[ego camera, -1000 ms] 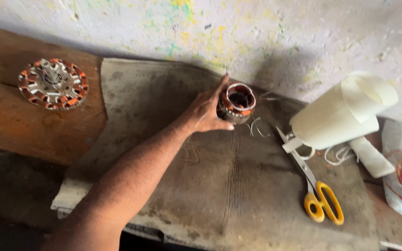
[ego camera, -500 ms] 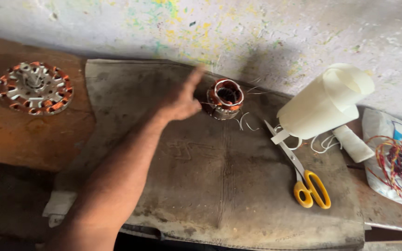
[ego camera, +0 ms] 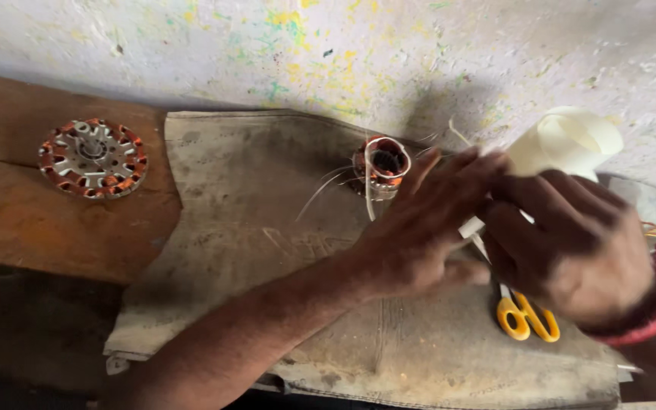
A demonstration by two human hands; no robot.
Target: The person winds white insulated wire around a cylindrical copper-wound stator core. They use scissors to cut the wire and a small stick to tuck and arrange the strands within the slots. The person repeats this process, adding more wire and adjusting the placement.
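The brown wooden worktop (ego camera: 55, 228) runs along a pale, paint-flecked plaster wall (ego camera: 343, 45), and a worn grey fabric mat (ego camera: 267, 228) covers its middle. On the bare wood to the far left lies a flat round motor stator with copper-orange windings (ego camera: 93, 157), well apart from everything else.

Both hands meet over the right side of the mat. The left hand (ego camera: 419, 228) reaches in from the lower left, fingers spread and loosely extended toward the right; whether it grips anything, I cannot tell, since the right hand covers the meeting point. The right hand (ego camera: 571, 243), with a red thread band on its wrist, is blurred and curled over the lower end of a cream-white roll of insulating paper (ego camera: 571, 140); it looks to be closed on it, though the blur keeps that uncertain. The roll's long axis slants from the hands up and to the right, its open end pointing toward the wall.

Just behind the left fingertips, up and to the left, a small copper-wound coil (ego camera: 381, 163) stands on the mat with its opening facing up and thin wire leads trailing left. The left hand is the nearer one. Yellow-handled scissors (ego camera: 525, 319) lie under the right hand, handles toward the near edge.
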